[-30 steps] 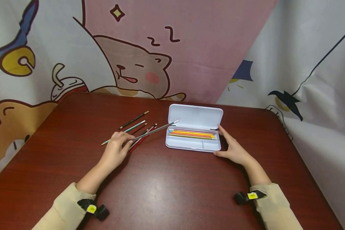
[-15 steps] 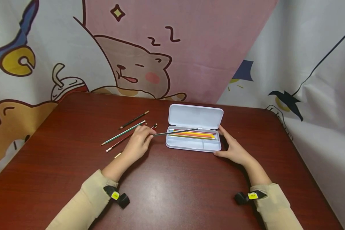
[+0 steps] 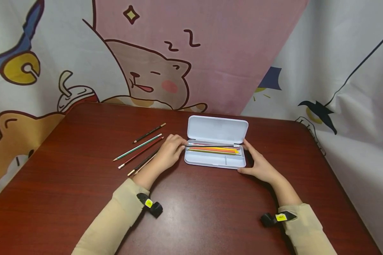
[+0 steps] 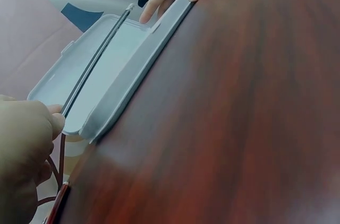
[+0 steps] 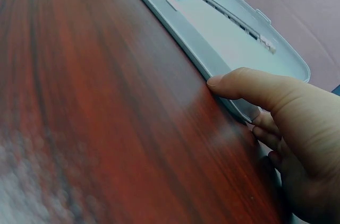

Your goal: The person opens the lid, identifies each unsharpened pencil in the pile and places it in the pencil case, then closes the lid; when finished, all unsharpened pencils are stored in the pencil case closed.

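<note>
A white pencil case [image 3: 210,162] lies with its lid [image 3: 217,128] up, several yellow, orange and other pencils [image 3: 214,150] in its long compartment. My left hand [image 3: 170,151] is at the case's left end and pinches the end of a dark pencil [image 3: 210,145] with a white eraser. The pencil stretches level over the back of the compartment; in the left wrist view the same dark pencil [image 4: 96,58] shows above the case wall. At the right end, my right hand [image 3: 259,165] grips the case between thumb [image 5: 239,85] and fingers, the thumb on the front corner.
Left of the case lie loose pencils: a black one [image 3: 149,133], a green one [image 3: 137,147], a red one [image 3: 140,153] and darker ones [image 3: 143,163] partly behind my left forearm. A printed curtain [image 3: 217,71] hangs behind the brown table [image 3: 210,212].
My left hand has moved right from the loose pencils to the case, carrying the dark pencil, which has swung level and come over the compartment. My right hand has stayed on the case.
</note>
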{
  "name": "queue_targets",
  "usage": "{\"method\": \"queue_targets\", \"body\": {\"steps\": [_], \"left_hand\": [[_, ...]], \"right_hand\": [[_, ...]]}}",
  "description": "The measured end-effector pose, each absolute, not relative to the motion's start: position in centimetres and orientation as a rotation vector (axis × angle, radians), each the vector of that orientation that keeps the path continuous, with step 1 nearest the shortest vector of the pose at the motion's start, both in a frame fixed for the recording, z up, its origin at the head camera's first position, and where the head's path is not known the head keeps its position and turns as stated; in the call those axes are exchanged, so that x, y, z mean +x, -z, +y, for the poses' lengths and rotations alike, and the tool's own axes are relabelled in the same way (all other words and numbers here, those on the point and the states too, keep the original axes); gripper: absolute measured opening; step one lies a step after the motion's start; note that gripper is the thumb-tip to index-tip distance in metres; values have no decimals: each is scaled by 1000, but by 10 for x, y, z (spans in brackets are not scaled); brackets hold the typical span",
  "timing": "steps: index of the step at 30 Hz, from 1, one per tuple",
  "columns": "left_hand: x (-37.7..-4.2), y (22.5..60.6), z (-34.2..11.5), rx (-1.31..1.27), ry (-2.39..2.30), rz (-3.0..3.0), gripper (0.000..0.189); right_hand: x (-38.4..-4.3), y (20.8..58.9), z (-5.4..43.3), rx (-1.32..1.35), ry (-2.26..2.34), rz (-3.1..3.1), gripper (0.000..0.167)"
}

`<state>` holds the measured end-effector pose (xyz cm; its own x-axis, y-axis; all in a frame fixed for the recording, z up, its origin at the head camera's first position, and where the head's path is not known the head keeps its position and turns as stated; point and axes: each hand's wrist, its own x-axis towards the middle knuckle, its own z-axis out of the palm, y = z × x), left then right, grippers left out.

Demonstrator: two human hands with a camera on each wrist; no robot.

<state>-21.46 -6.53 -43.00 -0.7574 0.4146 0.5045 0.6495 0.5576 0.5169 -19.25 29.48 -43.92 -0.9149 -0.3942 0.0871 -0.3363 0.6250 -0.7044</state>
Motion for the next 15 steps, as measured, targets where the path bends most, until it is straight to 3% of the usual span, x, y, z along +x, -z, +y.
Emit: {"method": "queue_targets", "body": {"steps": [15], "left_hand": [[-224, 431, -49, -908, 1001, -2543, 11]], "right_hand": [[-193, 439, 295, -620, 1180, 2762, 112]]}}
